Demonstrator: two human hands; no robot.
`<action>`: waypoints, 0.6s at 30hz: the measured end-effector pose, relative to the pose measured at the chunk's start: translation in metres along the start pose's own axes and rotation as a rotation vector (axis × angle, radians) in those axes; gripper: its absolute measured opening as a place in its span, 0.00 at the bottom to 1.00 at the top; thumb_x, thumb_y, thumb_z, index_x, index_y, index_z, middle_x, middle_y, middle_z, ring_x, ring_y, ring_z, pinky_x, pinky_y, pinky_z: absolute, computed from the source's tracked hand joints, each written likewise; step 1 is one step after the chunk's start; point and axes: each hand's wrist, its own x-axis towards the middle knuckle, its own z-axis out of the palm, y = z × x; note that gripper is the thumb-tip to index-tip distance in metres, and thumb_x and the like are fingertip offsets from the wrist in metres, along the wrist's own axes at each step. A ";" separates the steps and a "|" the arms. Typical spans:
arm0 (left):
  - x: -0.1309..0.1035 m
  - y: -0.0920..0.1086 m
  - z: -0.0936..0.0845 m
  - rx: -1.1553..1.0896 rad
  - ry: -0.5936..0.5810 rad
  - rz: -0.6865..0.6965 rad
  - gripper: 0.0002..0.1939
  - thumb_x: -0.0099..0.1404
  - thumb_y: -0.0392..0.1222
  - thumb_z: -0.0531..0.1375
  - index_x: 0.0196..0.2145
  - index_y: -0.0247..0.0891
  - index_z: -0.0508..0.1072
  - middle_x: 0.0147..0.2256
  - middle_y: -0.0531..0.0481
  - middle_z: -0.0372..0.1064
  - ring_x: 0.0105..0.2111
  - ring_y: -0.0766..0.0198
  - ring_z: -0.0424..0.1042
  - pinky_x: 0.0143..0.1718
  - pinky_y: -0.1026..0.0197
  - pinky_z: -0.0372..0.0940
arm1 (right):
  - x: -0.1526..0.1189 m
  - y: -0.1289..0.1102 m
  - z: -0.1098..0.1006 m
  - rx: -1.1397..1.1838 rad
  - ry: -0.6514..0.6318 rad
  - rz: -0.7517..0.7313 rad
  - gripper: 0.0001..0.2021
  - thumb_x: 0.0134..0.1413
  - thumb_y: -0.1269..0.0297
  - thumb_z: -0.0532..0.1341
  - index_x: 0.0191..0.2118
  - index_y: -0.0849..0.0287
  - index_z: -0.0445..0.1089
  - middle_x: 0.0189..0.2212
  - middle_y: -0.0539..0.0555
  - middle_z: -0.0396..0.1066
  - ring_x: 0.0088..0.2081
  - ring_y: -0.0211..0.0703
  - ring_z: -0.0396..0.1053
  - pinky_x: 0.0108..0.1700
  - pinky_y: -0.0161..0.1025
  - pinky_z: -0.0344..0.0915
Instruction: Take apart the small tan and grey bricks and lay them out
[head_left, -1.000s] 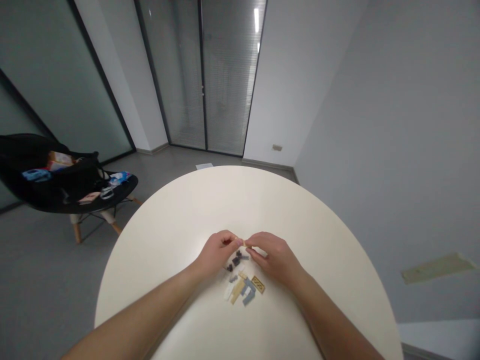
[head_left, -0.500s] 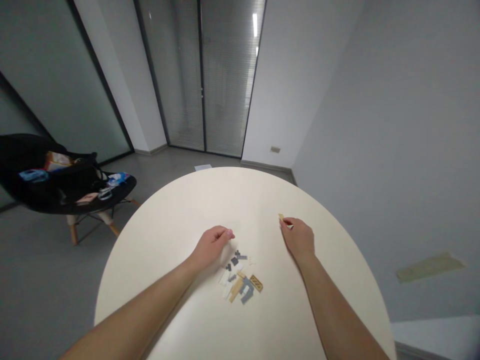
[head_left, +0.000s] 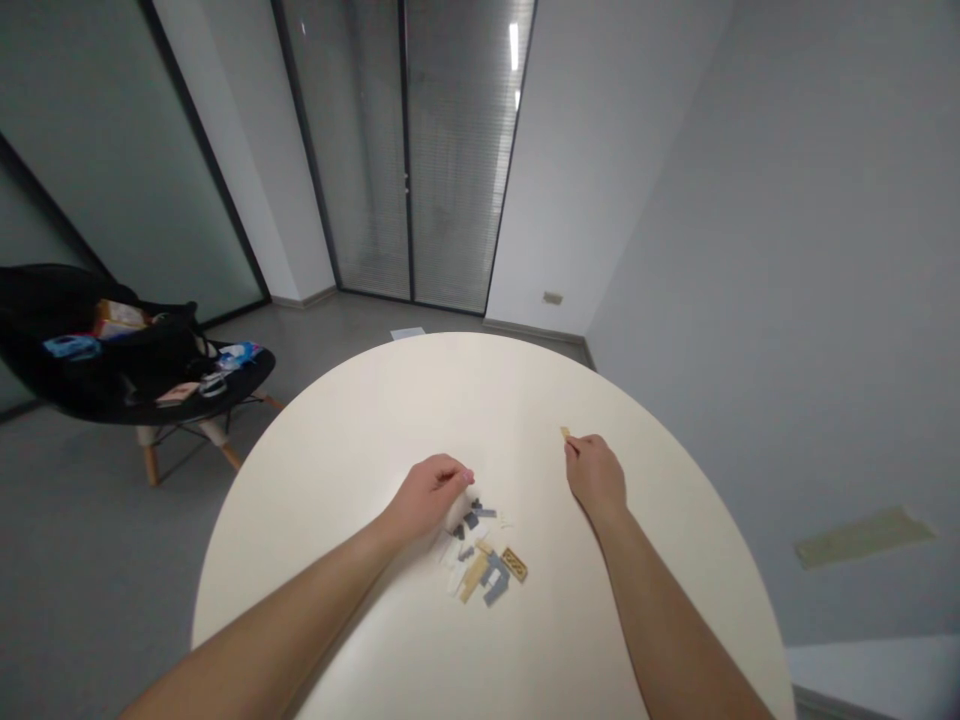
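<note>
Several small building bricks, grey, dark grey, tan and white, lie in a loose pile on the round cream table [head_left: 360, 400]. A tan brick with round holes [head_left: 514, 564] is at the pile's right side, beside a grey piece [head_left: 496, 580]. My left hand [head_left: 431, 492] is closed just above and behind the pile; what its fingers hold, if anything, is too small to make out. Farther right, my right hand [head_left: 596, 472] pinches a small tan brick [head_left: 565, 433] at its fingertips, near the tabletop.
A black chair [head_left: 75, 385] at the left bears a dark bag and small packets. Beyond the table are a glass door [head_left: 450, 150] and a white sheet [head_left: 407, 333] on the floor. A grey wall [head_left: 810, 300] rises on the right.
The fingers of my right hand have closed up more around the tan brick. My left hand has shifted very slightly to the right. The bricks in the pile lie as before.
</note>
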 end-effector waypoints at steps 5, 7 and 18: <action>-0.002 0.009 -0.007 -0.025 -0.073 -0.033 0.12 0.62 0.46 0.57 0.31 0.35 0.75 0.31 0.48 0.73 0.33 0.61 0.70 0.36 0.61 0.62 | 0.001 0.005 0.008 -0.003 -0.004 -0.003 0.15 0.63 0.68 0.51 0.40 0.60 0.75 0.39 0.58 0.71 0.31 0.39 0.67 0.34 0.37 0.59; -0.004 0.013 -0.012 -0.019 -0.121 -0.036 0.11 0.61 0.45 0.57 0.32 0.35 0.76 0.31 0.48 0.73 0.32 0.63 0.69 0.34 0.63 0.61 | 0.001 0.005 0.009 -0.002 -0.002 -0.002 0.14 0.63 0.69 0.51 0.41 0.60 0.75 0.39 0.58 0.71 0.31 0.39 0.67 0.35 0.37 0.59; -0.011 0.019 -0.037 0.291 -0.479 0.124 0.09 0.52 0.32 0.58 0.31 0.36 0.77 0.29 0.52 0.71 0.29 0.68 0.67 0.31 0.68 0.59 | 0.001 0.003 0.007 0.033 -0.024 0.041 0.15 0.62 0.69 0.50 0.43 0.59 0.75 0.42 0.57 0.71 0.34 0.39 0.69 0.36 0.36 0.60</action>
